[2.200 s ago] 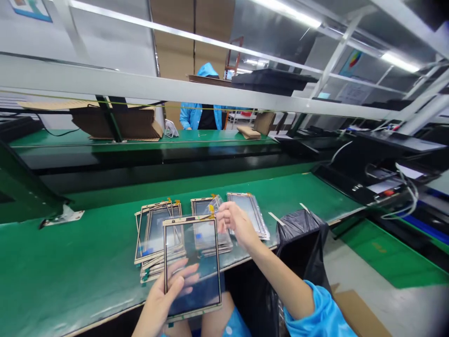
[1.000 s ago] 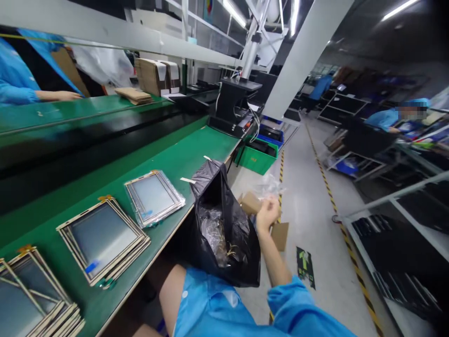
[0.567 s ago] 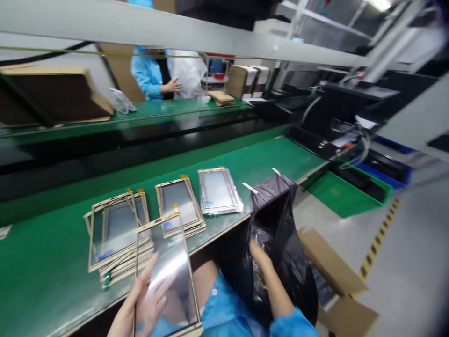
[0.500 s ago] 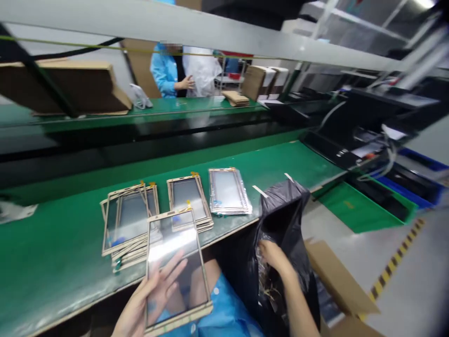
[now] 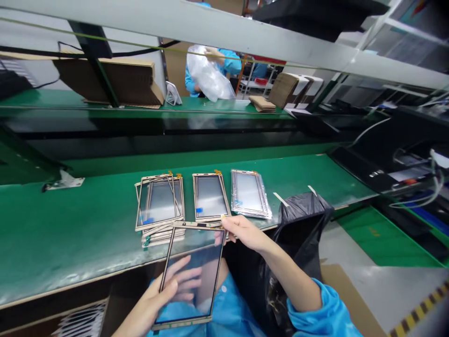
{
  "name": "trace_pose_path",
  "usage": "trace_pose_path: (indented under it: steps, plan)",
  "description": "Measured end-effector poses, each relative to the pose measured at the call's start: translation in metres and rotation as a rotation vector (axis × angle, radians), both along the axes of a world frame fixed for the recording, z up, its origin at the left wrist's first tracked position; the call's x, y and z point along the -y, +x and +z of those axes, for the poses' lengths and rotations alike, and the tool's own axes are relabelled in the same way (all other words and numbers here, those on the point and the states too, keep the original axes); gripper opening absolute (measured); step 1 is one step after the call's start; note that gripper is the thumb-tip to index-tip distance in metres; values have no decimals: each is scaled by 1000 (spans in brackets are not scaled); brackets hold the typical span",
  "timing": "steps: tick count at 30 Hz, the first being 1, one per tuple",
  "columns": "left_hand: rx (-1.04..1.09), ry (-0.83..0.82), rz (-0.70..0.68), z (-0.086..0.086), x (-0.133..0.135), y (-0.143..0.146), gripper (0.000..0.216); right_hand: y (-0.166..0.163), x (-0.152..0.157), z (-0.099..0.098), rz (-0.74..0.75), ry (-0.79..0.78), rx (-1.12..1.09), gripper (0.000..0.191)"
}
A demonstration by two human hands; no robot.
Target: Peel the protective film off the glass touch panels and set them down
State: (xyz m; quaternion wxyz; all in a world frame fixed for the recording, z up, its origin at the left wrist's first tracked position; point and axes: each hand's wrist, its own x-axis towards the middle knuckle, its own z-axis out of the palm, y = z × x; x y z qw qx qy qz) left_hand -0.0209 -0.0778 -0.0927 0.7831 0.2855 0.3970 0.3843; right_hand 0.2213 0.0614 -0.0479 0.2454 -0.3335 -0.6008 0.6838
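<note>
Over my lap I hold a clear glass panel with a tan frame (image 5: 191, 274). My left hand (image 5: 164, 292) supports it from beneath, fingers spread behind the glass. My right hand (image 5: 242, 230) pinches the panel's top right corner. On the green bench (image 5: 70, 234) ahead lie a fanned stack of framed panels (image 5: 159, 208), a second neat stack (image 5: 209, 196) and a panel in a clear bag (image 5: 249, 194).
A black bin bag (image 5: 301, 224) hangs open at the bench edge by my right arm. Behind the bench runs a dark conveyor (image 5: 175, 126), with cardboard (image 5: 115, 82) beyond. A person in blue (image 5: 224, 61) handles a clear plastic bag (image 5: 206, 77). Machines stand at right.
My right hand left the black bin bag and came to the panel's top right corner. The view swung back left onto the bench. My left hand kept the panel.
</note>
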Motion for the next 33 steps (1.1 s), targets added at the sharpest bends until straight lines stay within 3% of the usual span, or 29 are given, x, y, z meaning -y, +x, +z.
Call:
trace_pose_path:
  steps: [3, 8, 11, 17, 23, 27, 30, 33]
  plan:
    - [0, 23, -20, -1, 4, -6, 52, 0, 6, 2, 47, 6, 2, 61]
    - [51, 62, -47, -4, 4, -11, 49, -3, 6, -8, 46, -283, -165, 68]
    - [43, 72, -54, -4, 5, -12, 48, -6, 3, -8, 34, -301, -109, 60]
    - [9, 28, 10, 4, 9, -10, 50, -10, 10, 10, 15, 43, 60, 49]
    - [-10, 69, -8, 7, 12, -14, 47, -14, 25, -6, -177, 249, 135, 43]
    - [-102, 85, -63, 16, 13, -22, 44, -10, 22, -6, -47, 442, 271, 39]
    - [-189, 92, -147, 23, 13, -24, 43, -16, 17, 12, -10, 720, 343, 24]
    - [-284, 110, -185, 25, 14, -21, 42, -29, 14, 35, 107, 1007, 309, 23]
